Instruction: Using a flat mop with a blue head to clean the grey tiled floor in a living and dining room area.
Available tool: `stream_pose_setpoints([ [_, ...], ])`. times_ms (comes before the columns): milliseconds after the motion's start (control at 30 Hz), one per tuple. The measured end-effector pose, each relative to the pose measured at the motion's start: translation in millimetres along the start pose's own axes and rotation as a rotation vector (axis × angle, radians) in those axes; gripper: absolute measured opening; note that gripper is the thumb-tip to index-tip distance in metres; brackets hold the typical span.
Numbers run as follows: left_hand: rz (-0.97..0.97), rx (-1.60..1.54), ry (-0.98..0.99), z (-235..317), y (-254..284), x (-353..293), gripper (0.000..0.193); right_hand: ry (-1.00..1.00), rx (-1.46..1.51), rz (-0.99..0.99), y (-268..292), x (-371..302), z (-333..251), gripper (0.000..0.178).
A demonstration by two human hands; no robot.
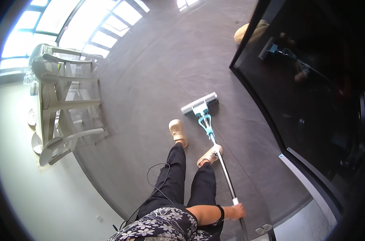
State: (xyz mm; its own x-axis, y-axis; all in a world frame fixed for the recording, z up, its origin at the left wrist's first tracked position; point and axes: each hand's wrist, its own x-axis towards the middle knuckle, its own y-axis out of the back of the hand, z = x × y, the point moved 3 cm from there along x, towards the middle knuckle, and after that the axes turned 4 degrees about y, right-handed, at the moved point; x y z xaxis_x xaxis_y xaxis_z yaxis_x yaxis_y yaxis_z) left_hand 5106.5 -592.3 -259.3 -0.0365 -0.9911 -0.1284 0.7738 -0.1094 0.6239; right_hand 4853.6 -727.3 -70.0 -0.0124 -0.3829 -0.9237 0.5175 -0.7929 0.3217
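Note:
My left hand (236, 211) reaches across my body, its fingers wrapped round the pole (227, 176) of a sponge mop. At the mop's far end a wide grey-white head (199, 103) with light-blue fittings rests on the grey floor, ahead of my feet. The pole slants from there down to the lower right, past my right clog (210, 156), and runs on below my hand to the lower edge. My left clog (177, 131) stands left of the mop head. My right hand is outside the picture.
Pale chairs (72, 104) stand by the left wall. On the right, a large dark glossy panel (311, 108) mirrors the mop; a beige rounded thing (242, 33) lies beyond its corner. A thin black cable (150, 178) hangs beside my left leg. Bright windows (54, 20) are at far left.

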Motion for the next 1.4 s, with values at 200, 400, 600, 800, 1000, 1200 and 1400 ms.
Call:
stream_pose_setpoints([
  [200, 0.158, 0.104, 0.454, -210, 110, -39, 0.008, 0.354, -0.144, 0.216, 101, 102, -225, 0.025],
  [400, 0.244, 0.292, 0.73, -359, 251, -186, 0.007, 0.753, -0.057, 0.114, 85, 69, -472, 0.033],
  [600, 0.021, 0.353, 0.785, -316, 176, -198, 0.008, 0.603, -0.105, 0.024, 31, 63, -418, 0.031],
  [800, -0.06, 0.032, 0.399, -125, 73, -91, 0.012, 0.765, -0.848, -0.102, 18, 11, -136, 0.032],
  [1000, 0.2, 0.032, 0.365, -196, 132, -149, 0.007, 0.255, -0.112, 0.005, 37, 12, -237, 0.02],
  [1200, 0.279, 0.251, 0.378, -346, 249, -243, 0.003, 0.364, -0.063, 0.086, 56, 18, -480, 0.031],
  [1400, 0.49, 0.473, 1.007, -475, 390, -379, 0.007, 0.894, 0.305, -0.112, 56, -9, -725, 0.022],
])
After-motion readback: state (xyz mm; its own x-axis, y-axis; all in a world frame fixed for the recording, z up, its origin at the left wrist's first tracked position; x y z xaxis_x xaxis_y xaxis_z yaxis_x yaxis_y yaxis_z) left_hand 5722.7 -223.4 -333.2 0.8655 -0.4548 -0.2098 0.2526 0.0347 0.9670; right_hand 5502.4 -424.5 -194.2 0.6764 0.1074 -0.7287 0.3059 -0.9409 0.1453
